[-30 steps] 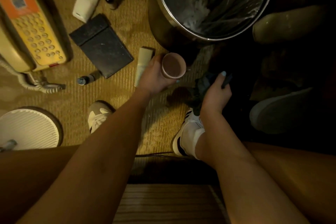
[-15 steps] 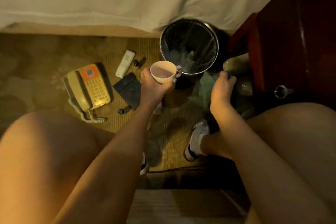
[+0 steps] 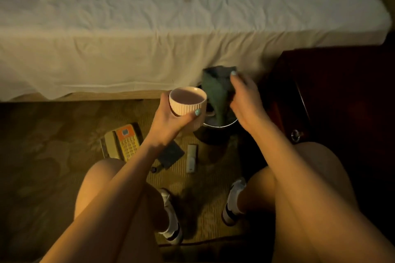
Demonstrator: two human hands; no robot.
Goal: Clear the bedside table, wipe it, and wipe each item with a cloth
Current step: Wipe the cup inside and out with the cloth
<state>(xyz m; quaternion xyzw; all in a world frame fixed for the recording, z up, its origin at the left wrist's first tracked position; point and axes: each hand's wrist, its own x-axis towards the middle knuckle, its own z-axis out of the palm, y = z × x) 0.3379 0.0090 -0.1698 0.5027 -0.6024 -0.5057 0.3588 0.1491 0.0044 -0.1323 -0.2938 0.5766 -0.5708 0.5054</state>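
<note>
My left hand (image 3: 168,117) grips a pale ribbed mug (image 3: 188,101) held upright in the air over the carpet. Just right of the mug, my right hand (image 3: 245,100) holds a dark green cloth (image 3: 215,89) that hangs down beside the mug. On the carpet below lie a cream and orange telephone (image 3: 123,143), a dark flat case (image 3: 171,153), a white remote (image 3: 191,158) and a small bottle (image 3: 154,169). The dark wooden bedside table (image 3: 333,96) stands at the right.
A round bin with a dark liner (image 3: 215,132) stands on the carpet under my hands, mostly hidden. A bed with a white sheet (image 3: 149,28) fills the top. My knees and white shoes (image 3: 171,220) are at the bottom.
The view rose from the floor up to the bed. My left hand lifted the mug higher. My right hand picked the green cloth up off the floor and raised it beside the mug.
</note>
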